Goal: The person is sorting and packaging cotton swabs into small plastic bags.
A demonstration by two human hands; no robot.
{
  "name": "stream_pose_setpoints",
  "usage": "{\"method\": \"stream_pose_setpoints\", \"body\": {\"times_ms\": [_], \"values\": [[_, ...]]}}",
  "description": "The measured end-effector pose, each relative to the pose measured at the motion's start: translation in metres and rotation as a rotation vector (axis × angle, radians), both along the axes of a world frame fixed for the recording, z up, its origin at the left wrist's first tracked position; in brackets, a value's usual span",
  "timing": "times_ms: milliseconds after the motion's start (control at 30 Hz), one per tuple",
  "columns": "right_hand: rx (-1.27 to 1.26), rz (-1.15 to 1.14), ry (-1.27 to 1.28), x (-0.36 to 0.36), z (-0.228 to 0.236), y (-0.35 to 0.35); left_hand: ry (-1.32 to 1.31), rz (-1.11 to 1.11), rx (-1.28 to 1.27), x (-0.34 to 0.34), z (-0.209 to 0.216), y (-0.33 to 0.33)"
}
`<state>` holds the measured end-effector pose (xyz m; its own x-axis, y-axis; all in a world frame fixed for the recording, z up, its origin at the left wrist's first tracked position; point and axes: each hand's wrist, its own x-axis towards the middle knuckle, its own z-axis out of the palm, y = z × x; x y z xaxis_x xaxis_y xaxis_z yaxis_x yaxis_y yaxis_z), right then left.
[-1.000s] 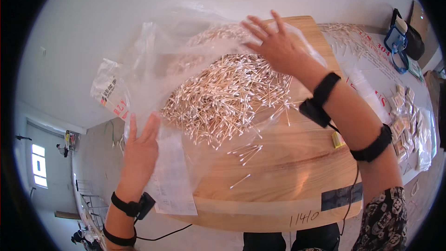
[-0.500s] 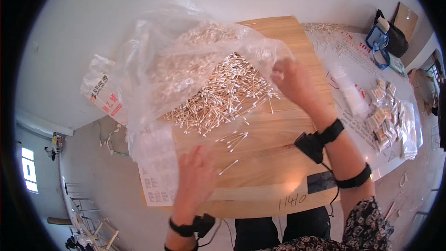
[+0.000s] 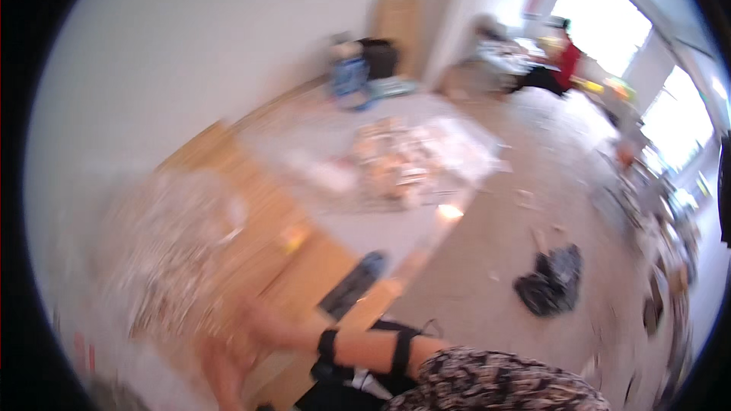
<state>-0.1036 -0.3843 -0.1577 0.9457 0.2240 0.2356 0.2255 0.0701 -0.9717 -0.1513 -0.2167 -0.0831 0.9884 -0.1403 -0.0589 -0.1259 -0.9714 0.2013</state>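
Note:
Motion smears the whole picture. My right hand reaches over the near left part of the wooden table, its forearm coming in from the lower right with dark straps on it. Close beside it, lower down, is my left hand; the two overlap or nearly touch. The fingers of both are too blurred to read, and whether they hold anything does not show. Just beyond the hands lies the crumpled clear plastic bag, with the blurred heap of cotton swabs at it.
Right of the table, a pale sheet carries a pile of small packets. A blue bag leans near the wall. A black plastic bag lies on the floor. Farther off, a person in red is near the windows.
The view has swung to the right, so the table and swabs now appear at the left. My hands, apart before on either side of the swabs, have come together.

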Motion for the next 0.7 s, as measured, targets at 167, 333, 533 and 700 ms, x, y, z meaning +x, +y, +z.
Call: {"method": "stream_pose_setpoints", "body": {"times_ms": [167,333,533,700], "values": [[-0.754,-0.051,-0.277,-0.079,0.042,-0.043,-0.28,-0.141,0.212,0.009,-0.061,0.028],[-0.747,-0.066,-0.127,-0.101,0.027,-0.08,-0.56,-0.122,0.242,0.059,-0.061,-0.006],[0.194,0.112,0.395,-0.115,-0.015,-0.028,-0.587,0.031,0.111,0.054,-0.125,0.107],[-0.078,-0.119,0.057,-0.108,-0.062,-0.068,-0.177,0.178,-0.193,0.041,-0.089,-0.068]]}}
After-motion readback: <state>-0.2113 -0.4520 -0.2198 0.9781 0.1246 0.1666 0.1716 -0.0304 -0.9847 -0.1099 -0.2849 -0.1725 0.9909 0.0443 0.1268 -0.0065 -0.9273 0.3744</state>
